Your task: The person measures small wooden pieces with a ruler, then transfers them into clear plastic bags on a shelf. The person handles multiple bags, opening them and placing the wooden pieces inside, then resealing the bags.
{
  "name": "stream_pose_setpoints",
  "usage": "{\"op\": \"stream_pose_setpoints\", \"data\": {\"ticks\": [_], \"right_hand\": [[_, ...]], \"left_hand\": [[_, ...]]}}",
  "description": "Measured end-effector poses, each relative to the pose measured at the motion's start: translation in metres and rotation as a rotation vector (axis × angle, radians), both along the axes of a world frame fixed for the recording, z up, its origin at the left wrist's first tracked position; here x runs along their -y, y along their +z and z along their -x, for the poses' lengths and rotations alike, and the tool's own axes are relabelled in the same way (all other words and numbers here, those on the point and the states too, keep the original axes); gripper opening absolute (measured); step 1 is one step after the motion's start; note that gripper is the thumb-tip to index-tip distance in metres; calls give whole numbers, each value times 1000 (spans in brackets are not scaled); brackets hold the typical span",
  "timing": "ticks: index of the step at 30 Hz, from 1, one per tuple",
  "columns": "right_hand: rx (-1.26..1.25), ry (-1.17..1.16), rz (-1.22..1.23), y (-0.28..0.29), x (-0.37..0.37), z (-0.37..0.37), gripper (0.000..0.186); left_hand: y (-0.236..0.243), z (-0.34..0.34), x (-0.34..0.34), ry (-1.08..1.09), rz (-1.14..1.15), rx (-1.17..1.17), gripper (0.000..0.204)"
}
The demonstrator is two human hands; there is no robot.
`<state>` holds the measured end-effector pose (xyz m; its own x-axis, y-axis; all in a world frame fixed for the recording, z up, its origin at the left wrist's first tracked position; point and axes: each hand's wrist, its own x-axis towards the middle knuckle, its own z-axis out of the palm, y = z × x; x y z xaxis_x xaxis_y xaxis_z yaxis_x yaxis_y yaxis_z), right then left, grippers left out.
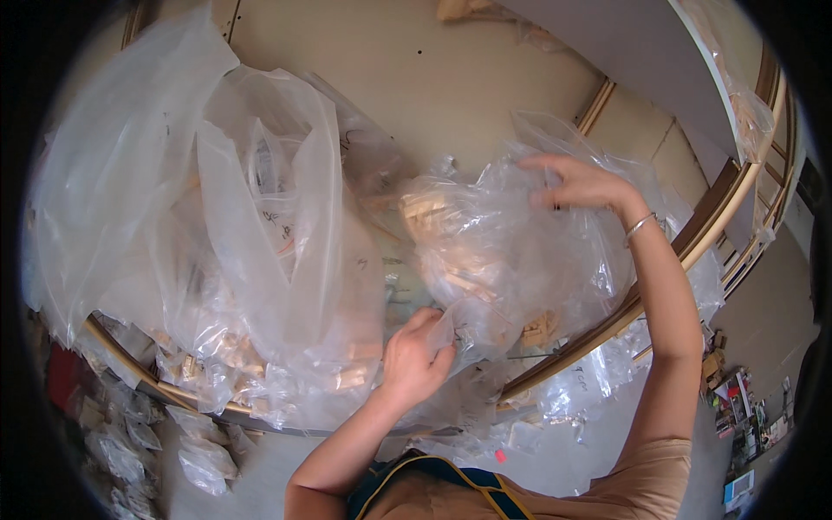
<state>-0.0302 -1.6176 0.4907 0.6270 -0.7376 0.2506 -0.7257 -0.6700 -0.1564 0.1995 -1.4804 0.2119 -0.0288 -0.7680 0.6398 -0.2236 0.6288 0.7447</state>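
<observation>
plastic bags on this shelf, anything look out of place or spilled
Some clear bags at lower left sag over the shelf's wooden edge, so they look untidy. I see no obvious spill, though much is hidden.

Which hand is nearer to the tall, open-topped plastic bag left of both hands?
Left. The left hand is beside the lower right edge of the open-topped bag; the right hand is farther off, up and to the right, by the bag of pale pieces.
</observation>
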Motion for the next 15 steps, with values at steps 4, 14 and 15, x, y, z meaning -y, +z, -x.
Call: {"op": "stream_pose_setpoints", "data": {"ticks": [4, 14, 15], "right_hand": [[-482, -190, 21, -11, -6, 8, 37], [1087, -103, -167, -3, 3, 15, 24], [1168, -103, -237, -5, 1, 13, 23]], "left_hand": [[0, 1, -1, -7, -3, 16, 26], [1, -2, -1, -12, 33, 35, 34], [2, 0, -1, 2, 66, 15, 29]]}}
